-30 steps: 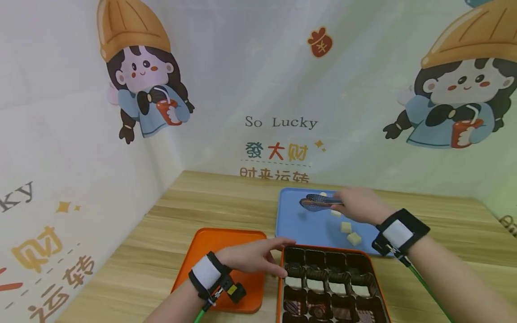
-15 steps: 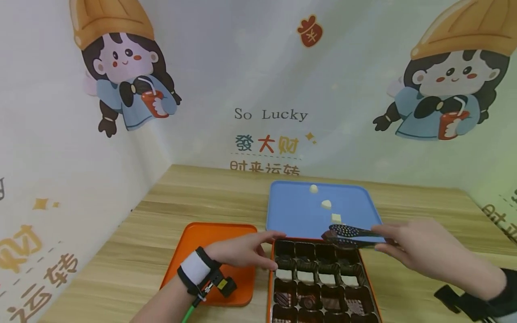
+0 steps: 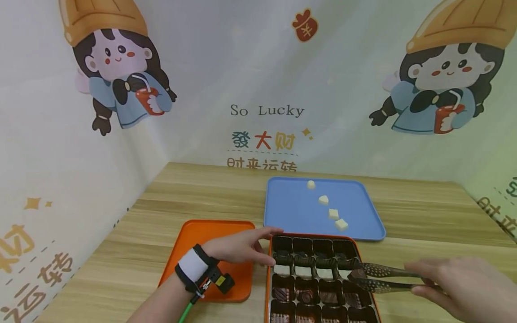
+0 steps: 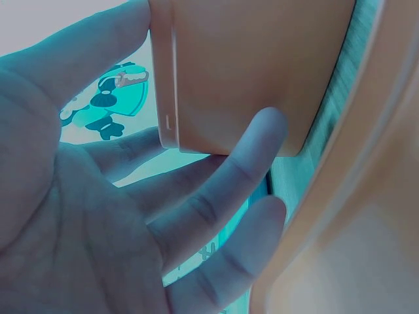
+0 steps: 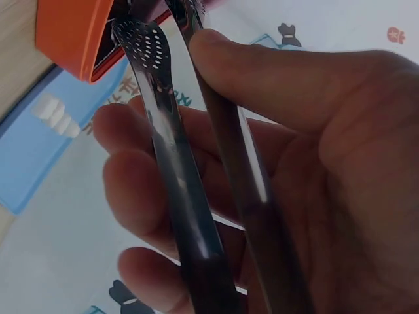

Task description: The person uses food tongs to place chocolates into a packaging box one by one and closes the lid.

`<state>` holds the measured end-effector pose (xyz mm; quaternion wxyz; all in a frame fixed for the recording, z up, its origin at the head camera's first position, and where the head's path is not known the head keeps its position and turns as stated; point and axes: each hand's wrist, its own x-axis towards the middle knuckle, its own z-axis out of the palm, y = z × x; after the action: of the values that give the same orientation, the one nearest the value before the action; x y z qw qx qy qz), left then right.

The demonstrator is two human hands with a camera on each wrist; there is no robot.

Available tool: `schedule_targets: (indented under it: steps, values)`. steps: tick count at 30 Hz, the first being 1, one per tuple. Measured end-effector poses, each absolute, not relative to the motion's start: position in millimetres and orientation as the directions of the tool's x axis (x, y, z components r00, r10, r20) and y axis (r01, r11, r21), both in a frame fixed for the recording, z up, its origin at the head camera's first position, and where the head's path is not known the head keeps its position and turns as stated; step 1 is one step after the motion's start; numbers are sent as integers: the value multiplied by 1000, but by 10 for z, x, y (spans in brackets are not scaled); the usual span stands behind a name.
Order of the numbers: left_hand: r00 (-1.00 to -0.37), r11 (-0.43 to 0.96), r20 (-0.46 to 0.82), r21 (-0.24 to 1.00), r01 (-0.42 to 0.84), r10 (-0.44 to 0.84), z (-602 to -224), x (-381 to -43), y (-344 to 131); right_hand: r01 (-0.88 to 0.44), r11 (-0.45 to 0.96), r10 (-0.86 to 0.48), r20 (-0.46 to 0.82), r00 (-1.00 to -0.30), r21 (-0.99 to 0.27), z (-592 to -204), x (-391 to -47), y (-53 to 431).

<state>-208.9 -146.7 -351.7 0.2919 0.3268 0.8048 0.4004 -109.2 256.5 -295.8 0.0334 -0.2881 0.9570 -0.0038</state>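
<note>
My right hand (image 3: 460, 282) grips a pair of dark metal tongs (image 3: 389, 278), thumb on one arm and fingers on the other. Between their perforated tips is a dark brown chocolate (image 3: 355, 274), over the right side of the chocolate box (image 3: 268, 287). The box has an orange-red outside and a dark divided insert; white pieces fill one row, patterned brown chocolates the rows nearer me. My left hand (image 3: 240, 246) rests at the box's far left corner with fingers spread. In the left wrist view, its fingertips touch the orange side wall (image 4: 236, 72).
A blue tray (image 3: 291, 202) behind the box carries several white pieces (image 3: 333, 214) in a slanting line. Left of the box lies an orange tray (image 3: 210, 229), partly under my left forearm. Printed cloth (image 3: 343, 89) hangs behind the wooden table (image 3: 424, 211).
My right hand has brought the tongs with the brown chocolate from over the blue tray toward me, to the box's right side. The left hand has stayed at the box's corner.
</note>
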Motion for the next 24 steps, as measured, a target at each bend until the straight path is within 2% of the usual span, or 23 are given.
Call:
schedule_targets:
  steps: [3, 7, 10, 16, 19, 24]
  values:
    - [-613, 464, -206, 835, 296, 763, -3523, -2101, -1473, -591, 806, -591, -76, -803, -30, -2941, -1073, 2542]
    - [-612, 460, -205, 838, 294, 764, -3539, -2108, -1477, -541, 841, -535, -181, -825, -22, -2914, -1106, 2425]
    - [-610, 457, -206, 841, 290, 765, -3544, -2106, -1476, -531, 846, -510, -231, -829, 39, -2864, -1126, 2287]
    - [-607, 457, -211, 842, 286, 767, -3557, -2104, -1471, -710, 645, -713, -111, -692, 283, -2792, -1101, 2047]
    - [-612, 464, -212, 838, 287, 761, -3550, -2105, -1470, -727, 555, -778, -57, -626, 405, -2757, -1099, 1905]
    - [-617, 475, -212, 827, 299, 758, -3537, -2109, -1483, -697, 505, -806, -12, -592, 510, -2692, -1090, 1673]
